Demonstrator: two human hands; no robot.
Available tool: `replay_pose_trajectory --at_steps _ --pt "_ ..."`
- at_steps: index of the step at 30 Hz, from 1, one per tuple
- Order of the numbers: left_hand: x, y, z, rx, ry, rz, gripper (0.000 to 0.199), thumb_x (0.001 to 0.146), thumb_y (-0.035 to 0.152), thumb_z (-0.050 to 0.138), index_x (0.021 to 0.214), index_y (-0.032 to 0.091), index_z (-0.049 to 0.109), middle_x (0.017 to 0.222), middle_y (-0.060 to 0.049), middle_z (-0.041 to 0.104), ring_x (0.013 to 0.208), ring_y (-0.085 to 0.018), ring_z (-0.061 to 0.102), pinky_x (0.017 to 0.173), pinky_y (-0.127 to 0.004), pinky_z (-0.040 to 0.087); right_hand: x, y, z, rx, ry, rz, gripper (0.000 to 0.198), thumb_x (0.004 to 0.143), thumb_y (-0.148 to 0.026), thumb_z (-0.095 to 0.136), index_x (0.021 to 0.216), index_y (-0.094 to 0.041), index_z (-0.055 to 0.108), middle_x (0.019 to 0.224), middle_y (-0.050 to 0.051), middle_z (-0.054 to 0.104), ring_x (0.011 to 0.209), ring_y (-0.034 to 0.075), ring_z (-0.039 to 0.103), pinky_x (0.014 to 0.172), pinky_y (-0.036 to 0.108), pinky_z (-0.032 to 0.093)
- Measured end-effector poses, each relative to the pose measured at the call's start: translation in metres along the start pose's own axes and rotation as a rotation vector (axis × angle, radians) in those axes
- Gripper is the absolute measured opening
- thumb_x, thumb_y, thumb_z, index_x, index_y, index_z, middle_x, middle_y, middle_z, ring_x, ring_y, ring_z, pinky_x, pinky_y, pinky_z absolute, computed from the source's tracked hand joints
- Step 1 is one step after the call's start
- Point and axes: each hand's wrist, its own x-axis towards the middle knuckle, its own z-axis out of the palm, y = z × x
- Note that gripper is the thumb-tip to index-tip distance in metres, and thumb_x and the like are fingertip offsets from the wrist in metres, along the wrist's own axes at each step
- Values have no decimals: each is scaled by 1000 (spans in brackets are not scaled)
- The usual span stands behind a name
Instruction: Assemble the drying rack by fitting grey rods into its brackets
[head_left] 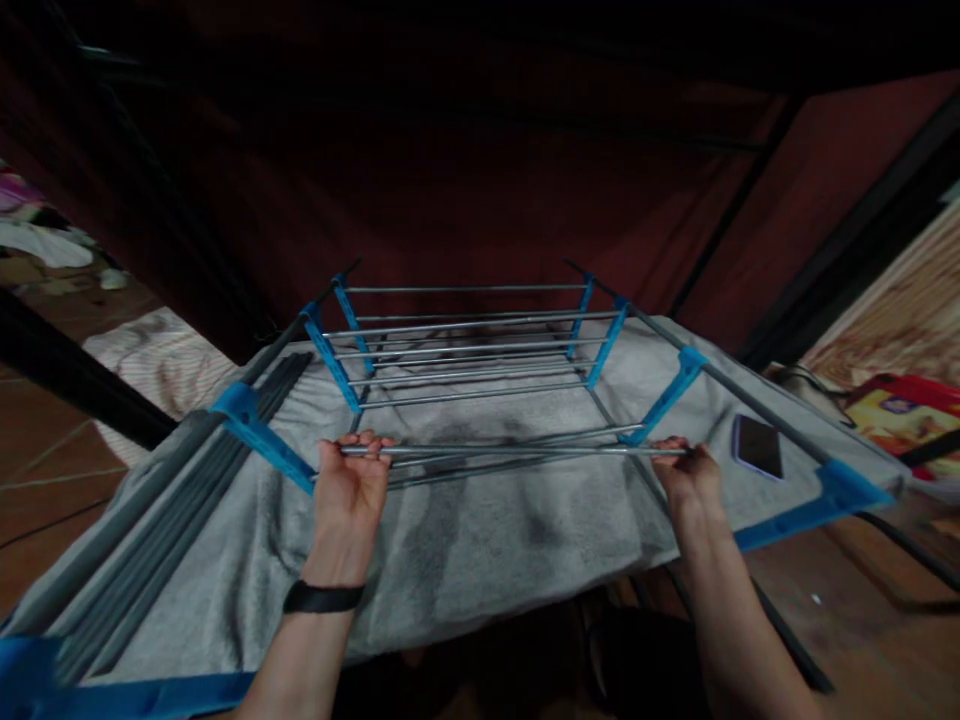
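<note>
A thin metal rod lies crosswise between my two hands. My left hand, palm up, has its fingers curled round the rod's left end, beside a blue plastic bracket. At the other end, my right hand grips the rod near another blue bracket. Just behind it, further rods span the space between these two brackets. Both brackets sit on long grey tubes of a rack frame. Farther back, several metal rods join blue brackets in pairs.
Beneath the frame is a grey blanket. Loose grey tubes lie along its left side. A phone rests on the right. Nearer me are blue brackets on both sides. A dark red panel stands behind.
</note>
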Motion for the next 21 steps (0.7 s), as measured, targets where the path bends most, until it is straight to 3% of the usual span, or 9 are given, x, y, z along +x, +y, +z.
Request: replay_pose_trajectory --at_steps 4,8,12,14,17,21 --pt "-4 5 2 43 39 19 48 102 38 26 72 17 57 70 -1 60 66 -12 59 76 -30 56 -12 5 9 53 81 86 26 92 -20 28 78 -19 50 69 2 61 58 13 62 51 26 55" --pt "-10 -1 11 107 91 -14 43 102 29 27 80 17 62 83 -3 67 85 -13 65 87 -32 55 -31 18 21 2 -32 89 16 86 -13 41 83 -18 56 76 4 67 67 13 67 64 26 59" --pt "-10 -13 13 228 33 -61 33 99 32 38 79 19 61 95 -5 70 97 -16 65 93 -34 54 -59 40 29 -191 -151 36 2 81 -19 60 83 -20 61 75 2 70 65 13 67 64 24 57" --pt "-8 -17 12 294 10 -64 27 97 32 44 79 20 60 96 -5 71 99 -17 66 99 -38 52 -74 52 33 -256 -247 35 8 78 -24 68 82 -20 63 77 2 71 64 14 67 66 27 58" --pt "-9 -18 11 351 10 -48 16 93 29 50 82 22 60 93 -3 72 102 -17 66 109 -42 45 -92 65 40 -287 -357 145 17 72 -26 78 79 -20 65 81 3 74 69 16 68 72 31 58" --pt "-23 -14 17 304 -22 -41 13 88 32 54 90 22 61 111 -5 71 117 -19 61 116 -44 36 -103 74 44 -252 -440 251 21 69 -28 83 80 -20 67 90 3 75 81 16 69 85 34 55"
